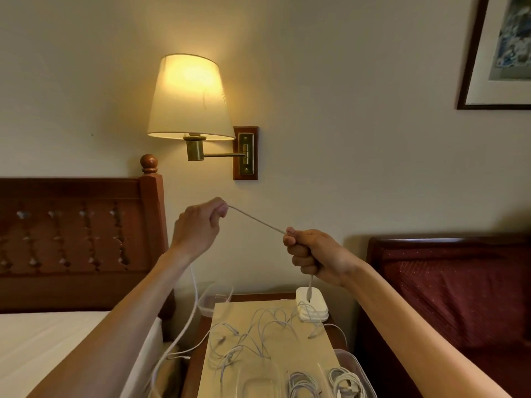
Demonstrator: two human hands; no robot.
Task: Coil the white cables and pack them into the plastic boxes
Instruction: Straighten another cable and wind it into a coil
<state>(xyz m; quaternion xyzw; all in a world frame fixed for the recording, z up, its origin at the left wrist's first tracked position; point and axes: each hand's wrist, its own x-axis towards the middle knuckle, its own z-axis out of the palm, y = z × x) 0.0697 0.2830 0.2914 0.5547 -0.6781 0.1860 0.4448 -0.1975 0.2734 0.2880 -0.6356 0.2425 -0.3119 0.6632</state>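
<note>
Left hand (198, 225) and right hand (313, 257), both raised above the wooden nightstand (258, 297), each pinch the thin white cable (257, 220) stretched taut between them; its tail hangs past loose white cables (253, 337) and clear plastic boxes (356, 369) holding coils.

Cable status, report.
Left hand and right hand grip one cable, taut between them. Loose cables still on table. Nothing blocking.

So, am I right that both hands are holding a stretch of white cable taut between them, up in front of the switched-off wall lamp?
Not quite: the wall lamp is lit, glowing in the head view. The rest holds: the left hand and right hand hold the white cable taut between them.
</note>
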